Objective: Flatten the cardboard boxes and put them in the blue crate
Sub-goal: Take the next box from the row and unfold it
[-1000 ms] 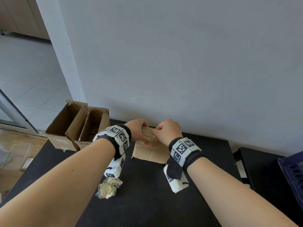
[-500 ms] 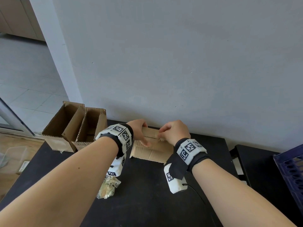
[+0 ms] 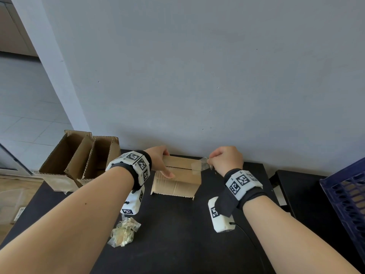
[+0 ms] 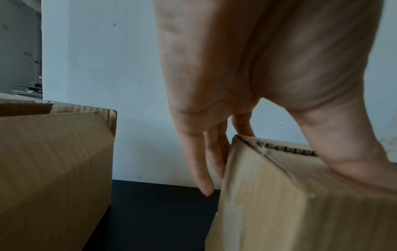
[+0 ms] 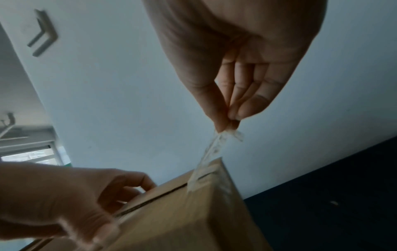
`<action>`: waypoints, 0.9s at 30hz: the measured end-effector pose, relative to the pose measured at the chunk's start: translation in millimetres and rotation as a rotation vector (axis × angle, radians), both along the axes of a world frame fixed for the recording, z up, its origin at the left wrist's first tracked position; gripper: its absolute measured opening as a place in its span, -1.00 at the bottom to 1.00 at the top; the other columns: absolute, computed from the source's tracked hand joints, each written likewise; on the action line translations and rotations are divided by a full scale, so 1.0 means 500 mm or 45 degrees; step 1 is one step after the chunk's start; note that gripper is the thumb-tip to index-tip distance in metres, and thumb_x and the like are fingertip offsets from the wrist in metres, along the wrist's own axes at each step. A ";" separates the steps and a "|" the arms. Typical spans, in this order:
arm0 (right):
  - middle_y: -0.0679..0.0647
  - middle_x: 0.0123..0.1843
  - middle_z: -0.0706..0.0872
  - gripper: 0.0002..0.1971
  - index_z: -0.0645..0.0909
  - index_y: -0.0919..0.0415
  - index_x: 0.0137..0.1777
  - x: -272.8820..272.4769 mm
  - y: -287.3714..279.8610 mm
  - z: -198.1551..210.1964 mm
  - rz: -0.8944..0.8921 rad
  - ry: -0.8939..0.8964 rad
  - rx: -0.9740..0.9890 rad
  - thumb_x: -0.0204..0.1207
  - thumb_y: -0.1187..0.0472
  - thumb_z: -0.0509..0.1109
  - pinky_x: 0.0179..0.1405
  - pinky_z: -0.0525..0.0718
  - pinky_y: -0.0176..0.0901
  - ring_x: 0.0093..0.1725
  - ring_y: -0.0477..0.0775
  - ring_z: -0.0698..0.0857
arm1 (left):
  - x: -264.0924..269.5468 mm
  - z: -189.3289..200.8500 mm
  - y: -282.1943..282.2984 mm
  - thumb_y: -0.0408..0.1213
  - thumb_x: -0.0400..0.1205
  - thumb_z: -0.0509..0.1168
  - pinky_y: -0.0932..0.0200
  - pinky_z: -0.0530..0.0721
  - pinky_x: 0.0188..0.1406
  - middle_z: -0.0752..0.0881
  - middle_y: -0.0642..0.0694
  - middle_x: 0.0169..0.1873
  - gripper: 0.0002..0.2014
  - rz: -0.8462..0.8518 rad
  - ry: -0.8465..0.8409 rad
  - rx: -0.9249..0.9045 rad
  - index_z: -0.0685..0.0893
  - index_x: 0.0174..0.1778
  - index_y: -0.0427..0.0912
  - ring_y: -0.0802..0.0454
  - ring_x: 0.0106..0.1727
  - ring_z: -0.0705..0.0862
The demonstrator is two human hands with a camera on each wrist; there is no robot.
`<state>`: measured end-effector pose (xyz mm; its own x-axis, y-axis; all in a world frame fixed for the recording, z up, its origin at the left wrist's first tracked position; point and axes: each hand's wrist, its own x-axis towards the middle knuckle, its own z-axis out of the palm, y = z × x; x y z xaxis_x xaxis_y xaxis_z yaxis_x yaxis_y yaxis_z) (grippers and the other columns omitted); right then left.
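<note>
Corrugated brown cartons (image 3: 79,159) stand open at the left end of the black table (image 3: 177,234); beside them the left hand (image 3: 158,161) clasps the closed cardboard box (image 3: 177,178), thumb on top, fingers down its far side. Clear tape (image 5: 212,152), half peeled from the seam, is pinched by the right hand (image 3: 225,159). Rightmost sits the perforated blue crate (image 3: 347,194).

The closed box (image 3: 178,176) sits on the table (image 3: 177,234) against the wall — open boxes (image 3: 79,161) left, crate (image 3: 349,202) right, crumpled tape (image 3: 124,232) in front.
</note>
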<state>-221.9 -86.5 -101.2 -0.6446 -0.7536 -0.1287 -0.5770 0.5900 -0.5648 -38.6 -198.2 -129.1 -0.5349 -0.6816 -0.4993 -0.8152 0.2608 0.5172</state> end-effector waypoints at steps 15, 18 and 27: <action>-0.02 -0.17 0.79 -0.80 0.76 0.07 -0.19 0.045 -0.008 -0.001 0.162 0.073 -0.118 0.39 0.39 0.40 -0.09 0.59 -0.28 -0.10 0.00 0.73 | -0.084 0.050 0.037 -0.40 0.31 0.55 -0.04 0.59 0.27 0.42 -0.09 0.33 -0.21 -0.456 -0.121 -0.250 0.43 0.48 -0.06 -0.12 0.30 0.53; -0.02 -0.13 0.80 -0.78 0.78 0.08 -0.17 0.059 -0.010 -0.010 0.209 0.063 -0.055 0.42 0.38 0.37 -0.12 0.55 -0.30 -0.07 0.00 0.73 | -0.081 0.037 0.038 -0.32 0.31 0.53 -0.02 0.61 0.24 0.48 -0.09 0.35 -0.24 -0.407 -0.060 -0.195 0.45 0.47 -0.04 -0.08 0.28 0.55; 0.00 -0.39 0.71 -0.87 0.70 0.05 -0.40 0.081 -0.020 -0.021 0.282 -0.034 0.107 0.35 0.11 0.48 -0.31 0.58 -0.23 -0.29 0.01 0.65 | -0.074 0.026 0.043 -0.08 0.29 0.60 0.04 0.44 0.38 0.43 -0.09 0.32 -0.16 -0.456 -0.098 -0.365 0.39 0.47 -0.09 -0.08 0.39 0.37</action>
<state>-181.4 -96.4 -111.6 -0.4604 -0.8620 -0.2120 -0.6830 0.4965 -0.5357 -75.4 -177.0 -116.3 -0.7306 -0.5771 -0.3650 -0.6808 0.6567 0.3244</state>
